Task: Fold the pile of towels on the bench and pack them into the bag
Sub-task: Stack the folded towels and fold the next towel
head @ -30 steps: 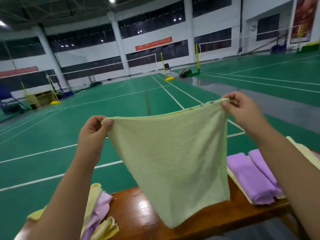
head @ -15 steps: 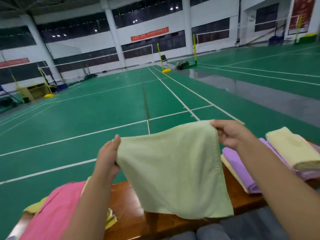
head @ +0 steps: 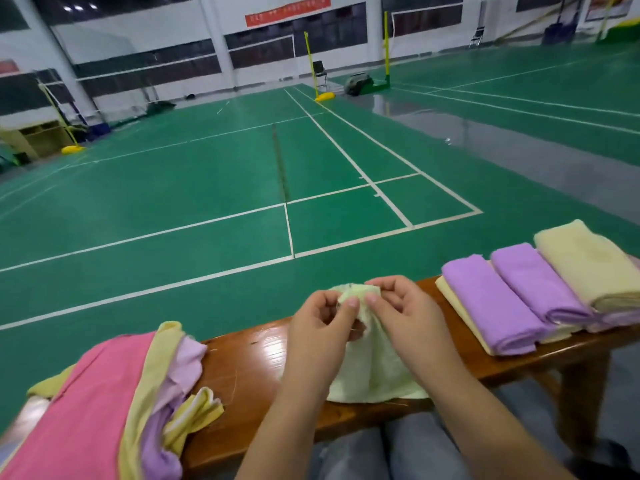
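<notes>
Both ur hands, left (head: 320,327) & right (head: 403,315), have fingers pinched tight on the green towel's (head: 372,365) top corners, rest draped on the worktop (head: 249,358). Corners mismatched = wonky fold imo; it could slide off the worktop edge too.

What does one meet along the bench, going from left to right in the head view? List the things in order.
Unfolded towel pile → left hand → pale green towel, pinched by both hands → right hand → folded purple towels → folded yellow towel.
</notes>
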### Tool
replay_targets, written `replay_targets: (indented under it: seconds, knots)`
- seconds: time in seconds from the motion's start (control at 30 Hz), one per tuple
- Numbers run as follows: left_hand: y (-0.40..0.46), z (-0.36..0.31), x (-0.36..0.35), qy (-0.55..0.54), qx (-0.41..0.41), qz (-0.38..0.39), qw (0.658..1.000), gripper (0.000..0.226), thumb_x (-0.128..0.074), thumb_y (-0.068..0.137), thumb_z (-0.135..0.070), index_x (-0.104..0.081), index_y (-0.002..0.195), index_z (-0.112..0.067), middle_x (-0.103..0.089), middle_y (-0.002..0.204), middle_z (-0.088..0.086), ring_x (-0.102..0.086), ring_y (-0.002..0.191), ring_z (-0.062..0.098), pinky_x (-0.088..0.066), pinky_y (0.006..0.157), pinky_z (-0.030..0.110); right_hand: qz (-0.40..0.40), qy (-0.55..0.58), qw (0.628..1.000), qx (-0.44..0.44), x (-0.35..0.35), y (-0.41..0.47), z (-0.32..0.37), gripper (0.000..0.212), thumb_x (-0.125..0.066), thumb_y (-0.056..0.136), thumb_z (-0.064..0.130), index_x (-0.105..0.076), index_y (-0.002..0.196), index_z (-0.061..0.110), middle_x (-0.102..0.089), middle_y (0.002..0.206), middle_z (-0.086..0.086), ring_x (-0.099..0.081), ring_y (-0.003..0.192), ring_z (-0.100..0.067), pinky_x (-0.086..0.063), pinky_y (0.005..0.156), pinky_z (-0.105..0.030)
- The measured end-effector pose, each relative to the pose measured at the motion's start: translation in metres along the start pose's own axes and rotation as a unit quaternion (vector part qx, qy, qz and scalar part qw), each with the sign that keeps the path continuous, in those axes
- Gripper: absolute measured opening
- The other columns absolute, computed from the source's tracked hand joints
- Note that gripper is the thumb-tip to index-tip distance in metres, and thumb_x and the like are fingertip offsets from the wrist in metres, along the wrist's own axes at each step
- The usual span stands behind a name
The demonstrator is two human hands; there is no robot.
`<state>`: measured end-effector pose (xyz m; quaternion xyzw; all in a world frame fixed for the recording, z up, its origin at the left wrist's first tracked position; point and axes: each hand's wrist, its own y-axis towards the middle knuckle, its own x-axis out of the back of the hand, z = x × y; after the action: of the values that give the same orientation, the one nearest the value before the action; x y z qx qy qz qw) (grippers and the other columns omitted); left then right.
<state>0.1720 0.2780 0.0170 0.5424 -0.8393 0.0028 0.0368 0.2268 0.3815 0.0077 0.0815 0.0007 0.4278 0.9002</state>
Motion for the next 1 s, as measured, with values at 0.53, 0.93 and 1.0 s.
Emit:
replay_targets:
  seconds: [0.53,0.93,1.0]
  knots:
    - [-0.007,0.010,0.000,0.161,-0.163,-0.009,0.973,0.027,-0.062,0.093,-0.016,-0.059,0.087,-0.042,-0.070,0.085,-0.010,-0.064,0.080,0.005,-0.053,0.073,0.026,-0.014,-0.089,0.993,0.079,-0.007,-0.021,0.003,0.018,-0.050,0.097,0.023,-0.059,0.107,0.034,-0.063,0.098,0.023,-0.057,0.093,0.010,-0.045,0.072,-0.004]
    - [-0.006,0.021,0.001,0.209,-0.228,-0.038,0.950,0.008,-0.065,0.088,-0.013,-0.066,0.094,-0.019,-0.066,0.083,-0.010,-0.061,0.077,0.005,-0.047,0.067,0.011,-0.023,-0.054,0.995,0.081,-0.009,-0.023,-0.003,0.019,-0.054,0.095,0.020,-0.059,0.095,0.038,-0.068,0.092,0.020,-0.062,0.089,0.006,-0.047,0.072,-0.007]
    - [-0.008,0.021,0.001,0.208,-0.241,-0.037,0.947,0.008,-0.066,0.089,-0.012,-0.068,0.094,-0.017,-0.066,0.083,-0.010,-0.061,0.078,0.005,-0.046,0.067,0.009,-0.031,-0.044,0.995,0.080,-0.009,-0.023,-0.005,0.021,-0.054,0.095,0.020,-0.059,0.094,0.040,-0.068,0.092,0.020,-0.063,0.090,0.005,-0.048,0.073,-0.008]
